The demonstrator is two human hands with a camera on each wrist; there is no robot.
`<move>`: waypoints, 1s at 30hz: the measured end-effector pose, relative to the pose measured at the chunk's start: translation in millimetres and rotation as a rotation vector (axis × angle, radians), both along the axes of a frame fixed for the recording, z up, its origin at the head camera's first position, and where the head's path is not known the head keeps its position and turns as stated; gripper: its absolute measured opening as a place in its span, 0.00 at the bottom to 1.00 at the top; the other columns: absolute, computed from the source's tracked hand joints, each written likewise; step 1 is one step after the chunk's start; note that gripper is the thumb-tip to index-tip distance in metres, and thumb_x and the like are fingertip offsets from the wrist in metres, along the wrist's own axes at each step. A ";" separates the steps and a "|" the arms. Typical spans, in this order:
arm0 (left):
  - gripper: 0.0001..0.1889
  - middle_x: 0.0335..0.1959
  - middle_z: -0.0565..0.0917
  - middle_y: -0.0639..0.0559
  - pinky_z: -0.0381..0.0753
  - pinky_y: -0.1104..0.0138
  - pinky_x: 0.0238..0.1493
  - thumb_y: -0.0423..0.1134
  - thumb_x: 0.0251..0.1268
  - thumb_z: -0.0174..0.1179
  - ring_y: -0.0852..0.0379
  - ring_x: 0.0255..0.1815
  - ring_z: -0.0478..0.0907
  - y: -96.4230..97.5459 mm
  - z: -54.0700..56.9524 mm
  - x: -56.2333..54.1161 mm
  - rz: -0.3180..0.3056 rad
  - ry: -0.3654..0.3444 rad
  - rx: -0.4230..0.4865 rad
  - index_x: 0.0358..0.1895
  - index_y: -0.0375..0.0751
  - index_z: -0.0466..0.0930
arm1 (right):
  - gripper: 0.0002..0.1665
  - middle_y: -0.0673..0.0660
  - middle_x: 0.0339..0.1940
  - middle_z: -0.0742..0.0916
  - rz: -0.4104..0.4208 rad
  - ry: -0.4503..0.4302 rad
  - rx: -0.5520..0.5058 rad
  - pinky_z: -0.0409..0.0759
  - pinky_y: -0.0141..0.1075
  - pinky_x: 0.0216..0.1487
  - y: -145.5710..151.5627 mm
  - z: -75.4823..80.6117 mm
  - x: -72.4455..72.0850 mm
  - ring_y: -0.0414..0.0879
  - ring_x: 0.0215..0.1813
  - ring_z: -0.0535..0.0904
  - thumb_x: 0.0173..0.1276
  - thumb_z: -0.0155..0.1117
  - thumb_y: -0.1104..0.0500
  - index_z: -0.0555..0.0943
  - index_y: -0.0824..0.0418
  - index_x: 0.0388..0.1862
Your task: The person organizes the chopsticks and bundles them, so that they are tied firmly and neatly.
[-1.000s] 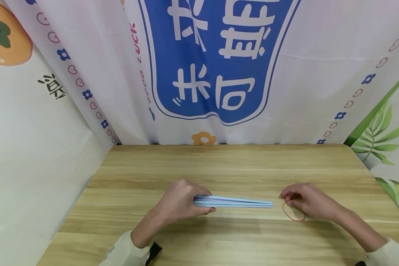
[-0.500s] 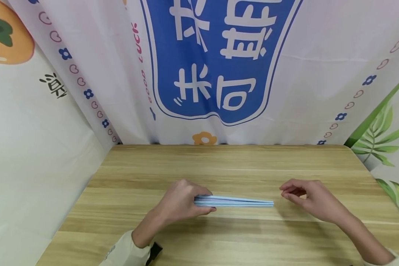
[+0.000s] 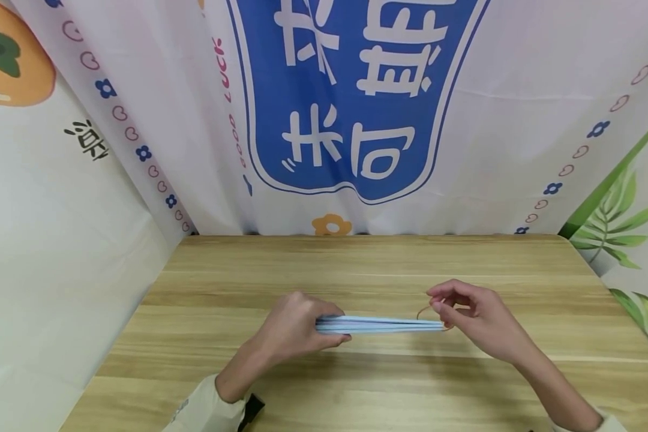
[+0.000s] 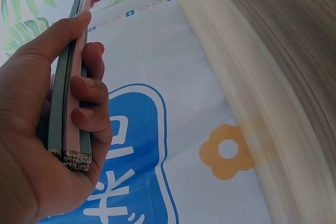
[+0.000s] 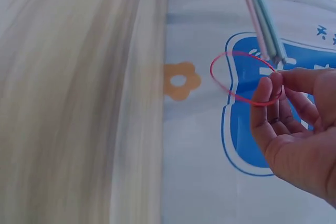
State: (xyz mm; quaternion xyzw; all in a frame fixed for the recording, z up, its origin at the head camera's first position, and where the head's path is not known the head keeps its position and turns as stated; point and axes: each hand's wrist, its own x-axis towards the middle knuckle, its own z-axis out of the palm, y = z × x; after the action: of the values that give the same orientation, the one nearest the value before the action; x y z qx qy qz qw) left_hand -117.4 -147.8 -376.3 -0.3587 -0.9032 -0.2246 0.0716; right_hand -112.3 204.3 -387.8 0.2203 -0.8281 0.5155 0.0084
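My left hand (image 3: 297, 327) grips a bundle of several chopsticks (image 3: 383, 324), thumb on one side and curled fingers on the other. They look pale blue in the head view. In the left wrist view, green and pink chopsticks (image 4: 73, 98) show patterned metallic ends near the palm. The thin tips point right. Between its thumb and fingertips, my right hand (image 3: 480, 315) pinches a thin red rubber band (image 5: 212, 72). The band hangs as a loose loop right at the tips and overlaps them in the head view.
Both hands are over a wood-grain table (image 3: 378, 258). Behind its far edge hangs a white cloth (image 3: 518, 150) with a blue printed panel (image 3: 340, 168). A dark strap (image 3: 251, 411) shows by the left sleeve.
My right hand has risen from the tabletop with the rubber band and moved left to the chopstick tips. My left hand and the chopsticks have stayed almost still.
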 end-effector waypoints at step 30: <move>0.13 0.31 0.93 0.55 0.77 0.79 0.29 0.48 0.59 0.81 0.73 0.24 0.80 -1.5 4.1 1.4 0.107 0.019 0.055 0.40 0.44 0.95 | 0.07 0.47 0.44 0.93 -0.022 -0.010 -0.047 0.89 0.35 0.38 -16.1 9.9 24.7 0.39 0.41 0.90 0.76 0.70 0.64 0.88 0.59 0.50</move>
State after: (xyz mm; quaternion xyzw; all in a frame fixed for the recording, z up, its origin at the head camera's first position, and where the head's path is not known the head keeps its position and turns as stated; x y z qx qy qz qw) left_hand -116.0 -149.3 -372.3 -0.3100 -0.9138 -0.2417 0.1020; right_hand -87.6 188.2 -377.8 0.2085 -0.8180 0.5359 0.0152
